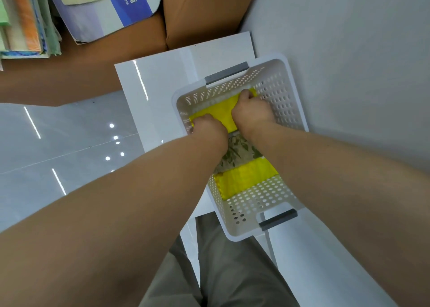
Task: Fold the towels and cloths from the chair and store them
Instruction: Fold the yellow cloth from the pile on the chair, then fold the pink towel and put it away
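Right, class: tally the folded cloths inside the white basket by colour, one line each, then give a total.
Yellow: 2 (far yellow cloth, near yellow cloth)
Leaf-patterned: 1 (leaf-patterned cloth)
Total: 3, all in the basket

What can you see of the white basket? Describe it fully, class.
The basket looks like white perforated plastic, rectangular, with grey handles at both ends. It sits upright on a white surface. Inside lie a near yellow cloth, a leaf-print cloth and a far yellow cloth, which the left hand and right hand grip.
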{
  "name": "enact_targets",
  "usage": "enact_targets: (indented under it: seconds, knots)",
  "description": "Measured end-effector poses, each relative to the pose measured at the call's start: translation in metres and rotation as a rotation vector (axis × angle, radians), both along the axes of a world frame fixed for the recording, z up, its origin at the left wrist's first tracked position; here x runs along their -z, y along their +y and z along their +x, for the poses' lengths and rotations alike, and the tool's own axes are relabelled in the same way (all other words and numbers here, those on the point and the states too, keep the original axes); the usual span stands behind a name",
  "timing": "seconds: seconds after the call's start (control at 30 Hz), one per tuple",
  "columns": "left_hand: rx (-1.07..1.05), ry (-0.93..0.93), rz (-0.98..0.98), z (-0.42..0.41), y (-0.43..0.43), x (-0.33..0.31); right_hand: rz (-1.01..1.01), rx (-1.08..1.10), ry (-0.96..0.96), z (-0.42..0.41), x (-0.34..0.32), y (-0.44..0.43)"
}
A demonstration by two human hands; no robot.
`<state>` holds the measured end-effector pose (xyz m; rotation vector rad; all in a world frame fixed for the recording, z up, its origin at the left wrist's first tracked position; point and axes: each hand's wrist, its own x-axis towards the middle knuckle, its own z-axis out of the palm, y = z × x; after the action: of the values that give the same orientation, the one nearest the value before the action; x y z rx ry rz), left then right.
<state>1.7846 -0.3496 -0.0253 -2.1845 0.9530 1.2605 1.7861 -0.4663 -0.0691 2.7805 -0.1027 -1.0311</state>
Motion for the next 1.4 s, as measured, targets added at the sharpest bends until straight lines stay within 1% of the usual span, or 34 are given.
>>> enact_targets:
  seconds: [0.03, 0.13, 0.17, 0.2, 0.23, 0.3, 0.37, 0.43, 0.5, 0.57, 0.7, 0.8, 0.93, 1.0, 1.07, 1.17, 1.3, 1.4]
  knots:
    - [-0.01, 0.02, 0.011, 0.001, -0.001, 0.001, -0.013, 0.0, 0.013, 0.001, -0.001, 0.002]
    - [0.043, 0.078, 0.07, 0.006, -0.006, -0.008, -0.086, -0.131, 0.031, -0.002, 0.0, 0.007]
    - [0.079, 0.11, 0.099, 0.008, -0.008, -0.016, -0.111, -0.133, 0.045, -0.002, -0.003, 0.006]
    - [0.118, 0.147, 0.129, 0.009, -0.009, -0.028, -0.105, -0.088, 0.065, -0.002, -0.011, 0.006]
    - [0.138, 0.182, 0.152, 0.009, -0.008, -0.041, -0.082, -0.045, 0.095, -0.004, -0.022, 0.007]
    - [0.137, 0.208, 0.147, 0.005, -0.004, -0.074, 0.014, 0.003, 0.098, -0.012, -0.053, 0.011]
    - [0.155, 0.156, 0.07, -0.005, 0.0, -0.115, 0.101, 0.058, 0.078, -0.028, -0.096, 0.013]
    - [0.148, 0.119, -0.006, -0.014, 0.002, -0.159, 0.158, 0.187, 0.086, -0.051, -0.14, 0.017]
    - [0.137, 0.112, -0.039, -0.023, 0.008, -0.201, 0.232, 0.381, 0.101, -0.078, -0.183, 0.021]
    - [0.154, 0.068, -0.081, -0.028, 0.016, -0.233, 0.304, 0.554, 0.109, -0.104, -0.221, 0.027]
    - [0.182, -0.031, -0.169, -0.035, 0.032, -0.26, 0.359, 0.782, 0.068, -0.153, -0.271, 0.039]
    - [0.331, -0.068, -0.225, -0.038, 0.037, -0.27, 0.354, 0.959, -0.003, -0.185, -0.289, 0.047]
    - [0.652, -0.122, -0.341, -0.06, 0.033, -0.288, 0.376, 1.3, -0.194, -0.234, -0.31, 0.065]
    - [0.765, -0.085, -0.435, -0.084, 0.026, -0.292, 0.381, 1.496, -0.298, -0.267, -0.319, 0.082]
    - [0.792, 0.001, -0.52, -0.117, 0.019, -0.295, 0.389, 1.698, -0.358, -0.307, -0.329, 0.104]
    - [0.823, 0.146, -0.63, -0.188, 0.013, -0.3, 0.354, 1.928, -0.474, -0.379, -0.344, 0.144]
    - [0.87, 0.33, -0.652, -0.296, 0.027, -0.319, 0.261, 2.217, -0.565, -0.481, -0.356, 0.212]
    - [0.89, 0.425, -0.651, -0.371, 0.046, -0.327, 0.126, 2.374, -0.653, -0.55, -0.359, 0.268]
